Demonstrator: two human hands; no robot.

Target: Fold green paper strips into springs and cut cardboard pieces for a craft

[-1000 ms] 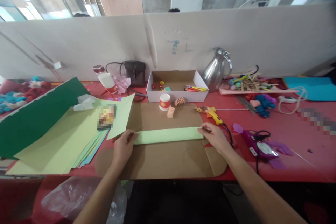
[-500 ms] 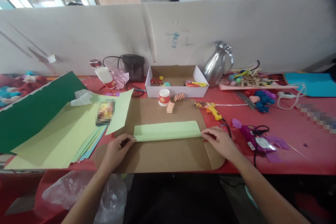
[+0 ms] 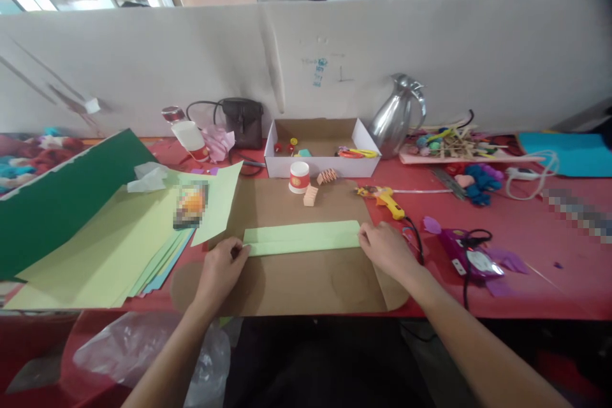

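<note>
A long strip of light green paper (image 3: 301, 237) lies across the brown cardboard sheet (image 3: 306, 280), with a fold running along its near side. My left hand (image 3: 224, 264) pinches the strip's left end at the near corner. At the opposite end my right hand (image 3: 386, 247) has its thumb and fingers closed on the paper's edge. Beyond the strip stand a red and white paper cup (image 3: 299, 177) and two small pleated orange paper pieces, one in front (image 3: 310, 196) and one behind (image 3: 327, 176).
Left are stacked coloured paper sheets (image 3: 105, 255) and a green board (image 3: 81, 185). Behind sits a white box (image 3: 320, 167) holding scissors, beside a steel jug (image 3: 396, 116). A yellow glue gun (image 3: 389, 202) with a black cord and a purple device (image 3: 471, 258) lie right.
The near edge of the green strip is folded further over, so the strip looks narrower. My right hand has moved slightly left and up; my left hand has shifted a little right.
</note>
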